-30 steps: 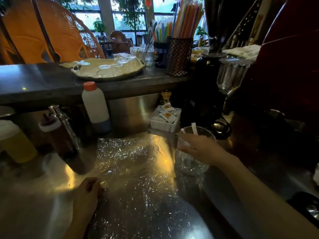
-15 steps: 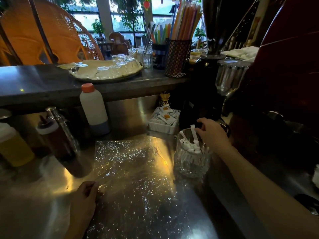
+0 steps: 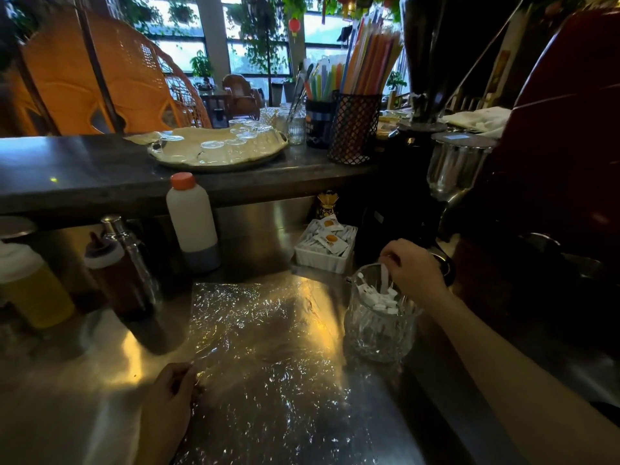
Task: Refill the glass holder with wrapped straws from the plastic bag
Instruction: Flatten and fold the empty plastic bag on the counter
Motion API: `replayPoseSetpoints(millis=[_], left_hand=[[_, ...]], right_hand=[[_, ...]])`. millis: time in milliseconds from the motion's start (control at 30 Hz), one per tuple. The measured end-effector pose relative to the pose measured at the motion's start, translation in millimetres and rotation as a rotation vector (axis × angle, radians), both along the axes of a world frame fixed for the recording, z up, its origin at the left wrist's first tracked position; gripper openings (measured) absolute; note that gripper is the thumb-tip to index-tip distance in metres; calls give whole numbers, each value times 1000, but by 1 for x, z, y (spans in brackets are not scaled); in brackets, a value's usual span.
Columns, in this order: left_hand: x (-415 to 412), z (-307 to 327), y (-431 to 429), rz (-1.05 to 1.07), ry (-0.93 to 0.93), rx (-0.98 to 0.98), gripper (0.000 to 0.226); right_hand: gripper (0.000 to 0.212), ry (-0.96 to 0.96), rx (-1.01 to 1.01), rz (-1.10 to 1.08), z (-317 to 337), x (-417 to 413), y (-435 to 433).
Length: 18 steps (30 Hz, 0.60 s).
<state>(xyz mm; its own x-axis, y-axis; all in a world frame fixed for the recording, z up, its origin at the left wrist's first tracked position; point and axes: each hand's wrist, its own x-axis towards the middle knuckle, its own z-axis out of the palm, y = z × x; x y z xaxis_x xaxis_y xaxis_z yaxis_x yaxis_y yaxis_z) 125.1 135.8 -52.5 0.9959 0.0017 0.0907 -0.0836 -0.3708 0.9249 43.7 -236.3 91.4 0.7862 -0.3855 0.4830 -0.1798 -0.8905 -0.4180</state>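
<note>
A clear cut-glass holder (image 3: 379,325) stands on the steel counter at centre right, packed with white wrapped straws (image 3: 380,298) whose ends show at its mouth. My right hand (image 3: 414,268) hovers over the holder's far rim, fingers pinched on the top of one upright wrapped straw (image 3: 383,280). A flat, crinkled clear plastic bag (image 3: 268,350) lies spread on the counter left of the holder; it looks empty. My left hand (image 3: 167,404) rests at the bag's near left edge, fingers closed on the plastic.
A white tray of sachets (image 3: 325,248) sits just behind the holder. A white bottle (image 3: 193,226), a brown squeeze bottle (image 3: 112,273) and a yellow one (image 3: 32,286) stand at left. A dark grinder (image 3: 436,156) rises at right. Glasses and straw cups fill the raised shelf (image 3: 84,176).
My right hand lifted off the holder's mouth and moved to its far rim, uncovering the straws inside, and now pinches one straw. My left hand stayed at the bag's edge.
</note>
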Motion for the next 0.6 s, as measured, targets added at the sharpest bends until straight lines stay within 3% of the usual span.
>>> replayPoseSetpoints(millis=[100, 300, 500, 600], left_hand=[[1, -2, 1, -15, -10, 4, 13], [-1, -4, 1, -16, -24, 26, 10], [-1, -3, 2, -42, -31, 30, 9], [-1, -1, 2, -26, -25, 16, 8]], right_hand=[[2, -46, 51, 112, 8, -8, 5], [7, 303, 274, 252, 4, -10, 10], [12, 359, 225, 252, 8, -5, 16], [13, 253, 279, 203, 13, -11, 21]])
